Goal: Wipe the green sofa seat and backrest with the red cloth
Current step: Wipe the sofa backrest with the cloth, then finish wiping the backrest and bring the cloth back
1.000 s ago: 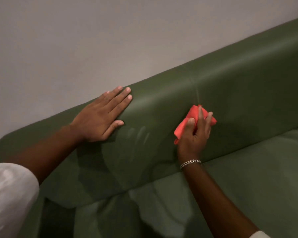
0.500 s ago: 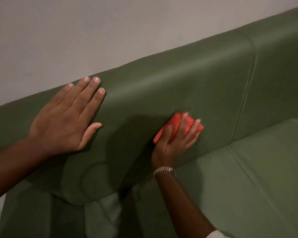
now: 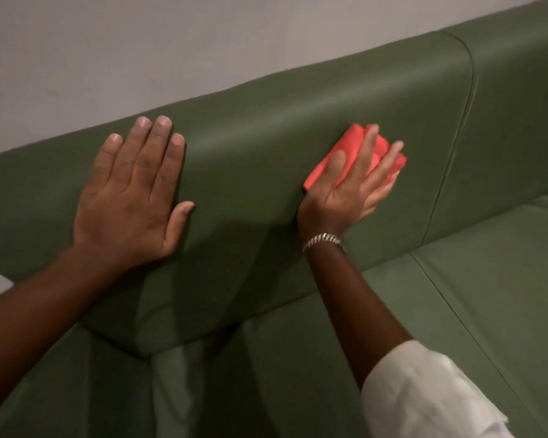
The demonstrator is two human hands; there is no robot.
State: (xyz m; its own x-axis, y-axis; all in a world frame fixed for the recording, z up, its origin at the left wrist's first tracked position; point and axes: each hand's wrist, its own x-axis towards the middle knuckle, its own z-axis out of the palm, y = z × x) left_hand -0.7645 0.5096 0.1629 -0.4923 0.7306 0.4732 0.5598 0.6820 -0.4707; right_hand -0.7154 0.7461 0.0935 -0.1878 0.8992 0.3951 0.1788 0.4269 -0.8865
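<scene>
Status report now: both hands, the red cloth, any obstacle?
Left hand flat on backrest, empty. Right hand pressing red cloth against backrest. Nothing in the way.

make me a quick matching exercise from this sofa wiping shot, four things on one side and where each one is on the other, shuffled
Things:
1. left hand
2. red cloth
3. bracelet
4. white sleeve

Places:
A. around the right wrist
B. lower right, covering the right forearm above the seat
C. flat and empty on the backrest, near its left end
D. pressed against the backrest under the right hand

Pairs: 1-C, 2-D, 3-A, 4-B
</scene>
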